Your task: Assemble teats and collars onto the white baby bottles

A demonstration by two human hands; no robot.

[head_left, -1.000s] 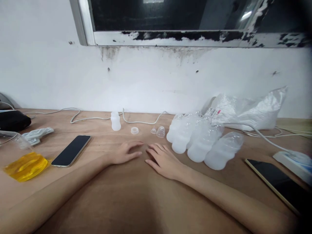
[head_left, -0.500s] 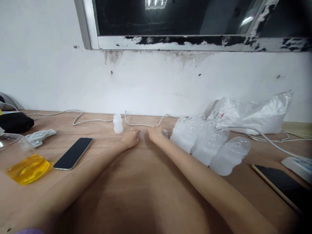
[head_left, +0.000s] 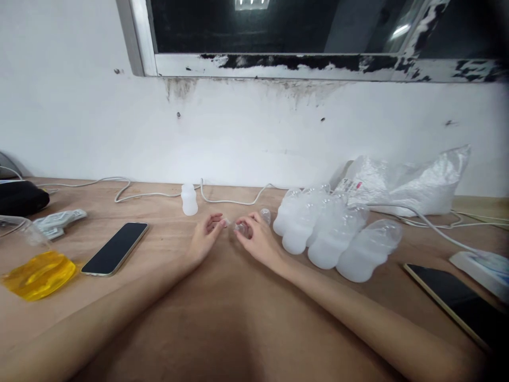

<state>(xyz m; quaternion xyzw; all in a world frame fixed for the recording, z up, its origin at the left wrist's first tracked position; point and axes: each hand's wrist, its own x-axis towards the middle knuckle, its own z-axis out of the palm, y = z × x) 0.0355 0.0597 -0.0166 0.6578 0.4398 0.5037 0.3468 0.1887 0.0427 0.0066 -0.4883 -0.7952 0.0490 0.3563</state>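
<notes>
My left hand [head_left: 205,237] is over the middle of the table, its thumb and fingers closed on a small whitish piece [head_left: 226,223] too small to name. Facing it, my right hand [head_left: 260,239] has its fingers curled round a clear plastic cap [head_left: 242,229]. Just beyond the right hand lies another clear cap [head_left: 265,215]. To the left, a frosted white bottle [head_left: 190,200] stands upright without a clear cap on it. Several frosted bottles with clear domed tops [head_left: 324,233] are grouped to the right of my right hand.
A phone [head_left: 115,249] and a clear container of yellow liquid [head_left: 40,273] are on the left. On the right are another phone [head_left: 449,302], a white power strip [head_left: 481,270] and a silvery plastic bag [head_left: 409,180]. A white cable [head_left: 230,202] runs along the wall.
Both hands have drawn slightly nearer to me and turned, so their fingers and the small clear pieces show. The view has shifted slightly.
</notes>
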